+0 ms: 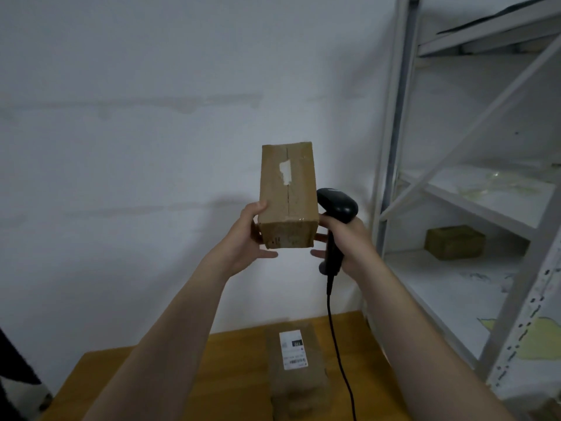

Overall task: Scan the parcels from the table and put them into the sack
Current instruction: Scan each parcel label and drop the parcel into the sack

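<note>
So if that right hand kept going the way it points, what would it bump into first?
Most likely the cardboard box: the right hand, gripping the scanner, points at its side. Depth is unclear.

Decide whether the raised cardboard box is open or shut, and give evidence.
Shut: the cardboard box shows flaps meeting flat along a centre seam, with clear tape glinting near its lower edge.
</note>
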